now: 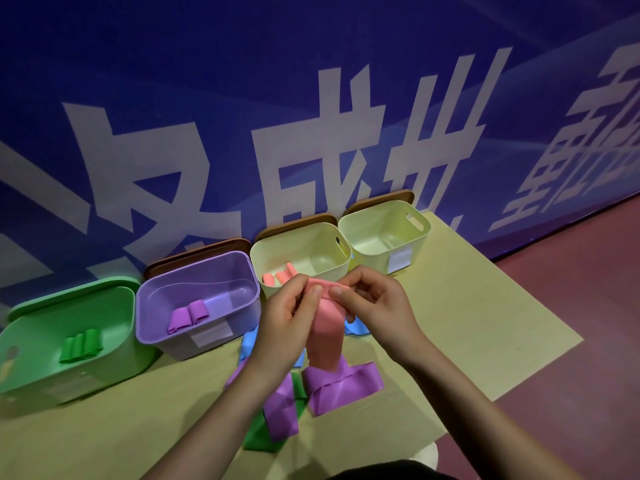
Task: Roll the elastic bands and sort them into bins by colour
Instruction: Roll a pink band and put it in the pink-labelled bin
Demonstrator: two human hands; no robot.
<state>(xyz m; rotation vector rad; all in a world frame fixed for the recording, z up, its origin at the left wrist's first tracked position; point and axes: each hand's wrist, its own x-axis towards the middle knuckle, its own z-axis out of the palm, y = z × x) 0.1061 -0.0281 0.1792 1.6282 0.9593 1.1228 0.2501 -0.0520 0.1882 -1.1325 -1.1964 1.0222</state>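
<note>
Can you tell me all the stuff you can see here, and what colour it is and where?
green bin: one, far left, green rolls inside
purple bin: one, beside it, purple rolls inside
cream bins: two, on the right; the nearer holds pink rolls, the farther looks empty
pink band: one, hanging from both hands
loose bands: purple, green, blue, on the table under the hands
table: one, yellowish
wall: blue, white writing
left hand: pinches the pink band's top
right hand: pinches it too
</note>
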